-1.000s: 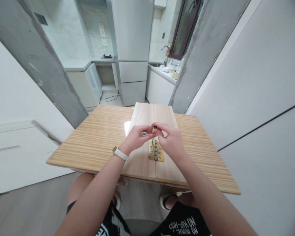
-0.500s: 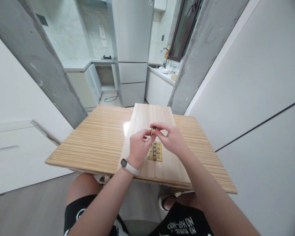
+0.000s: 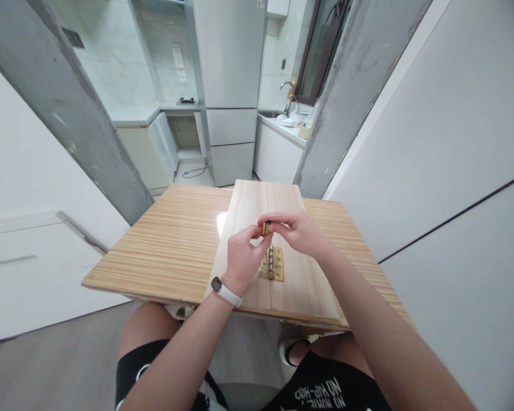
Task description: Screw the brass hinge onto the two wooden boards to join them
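The small yellow-and-black piece (image 3: 266,229) is held above the two pale boards (image 3: 249,202), at twelve o'clock from the brass hinge (image 3: 277,265). It is pinched from eight o'clock by the left hand (image 3: 243,257) and from three o'clock by the right hand (image 3: 300,233). The hinge is laid across the seam between the boards, its left leaf partly covered by the left hand. The boards are supported by a striped wooden table (image 3: 175,234).
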`<control>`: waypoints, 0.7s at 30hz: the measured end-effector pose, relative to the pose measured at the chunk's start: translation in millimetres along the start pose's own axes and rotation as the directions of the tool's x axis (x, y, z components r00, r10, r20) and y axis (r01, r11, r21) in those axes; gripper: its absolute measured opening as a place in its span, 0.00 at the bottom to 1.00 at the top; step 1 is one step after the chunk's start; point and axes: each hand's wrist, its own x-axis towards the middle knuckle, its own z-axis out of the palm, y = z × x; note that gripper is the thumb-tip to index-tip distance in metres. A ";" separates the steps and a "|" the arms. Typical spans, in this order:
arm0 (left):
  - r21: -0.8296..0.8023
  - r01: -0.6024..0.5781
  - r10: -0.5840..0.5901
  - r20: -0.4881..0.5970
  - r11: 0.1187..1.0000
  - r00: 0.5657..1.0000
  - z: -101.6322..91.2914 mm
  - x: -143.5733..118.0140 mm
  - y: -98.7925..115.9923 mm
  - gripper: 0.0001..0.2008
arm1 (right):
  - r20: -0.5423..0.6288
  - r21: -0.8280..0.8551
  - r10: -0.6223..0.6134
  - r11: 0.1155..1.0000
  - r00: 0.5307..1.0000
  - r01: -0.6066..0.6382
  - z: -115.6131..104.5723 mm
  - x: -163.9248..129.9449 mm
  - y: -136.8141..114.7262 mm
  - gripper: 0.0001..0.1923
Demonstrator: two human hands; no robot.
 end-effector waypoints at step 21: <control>-0.139 -0.071 0.124 0.429 0.988 0.895 -28.6 39.5 -16.2 0.08 | -0.461 -0.104 0.073 0.985 0.884 -0.136 45.3 -28.1 -11.7 0.14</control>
